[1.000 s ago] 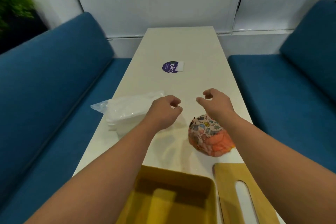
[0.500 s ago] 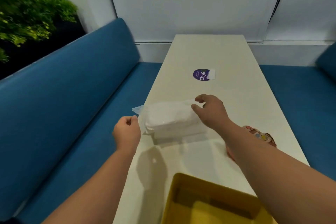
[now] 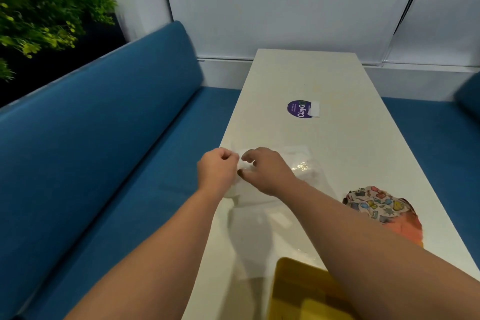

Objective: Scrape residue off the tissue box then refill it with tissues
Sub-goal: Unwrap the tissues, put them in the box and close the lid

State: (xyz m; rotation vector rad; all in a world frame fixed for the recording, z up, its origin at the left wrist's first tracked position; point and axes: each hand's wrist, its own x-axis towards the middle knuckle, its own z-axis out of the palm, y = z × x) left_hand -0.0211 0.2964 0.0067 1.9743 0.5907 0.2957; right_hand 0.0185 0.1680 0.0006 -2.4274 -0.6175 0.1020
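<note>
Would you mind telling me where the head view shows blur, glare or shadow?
Head view: motion blur smears the plant and the sofa back; a small glare spot sits on the tissue pack; soft arm shadows fall on the table below both hands; the wall lines bow slightly from the wide lens.

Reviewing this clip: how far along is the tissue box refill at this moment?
Mid-job. Done, apparently: the yellow tissue box sits open and looks empty; whether scraping is finished can't be seen. In hand: left hand and right hand both have a grip on the wrapped tissue pack, seemingly at its wrapper. Left: unwrap, load the tissues, close the box.
</note>
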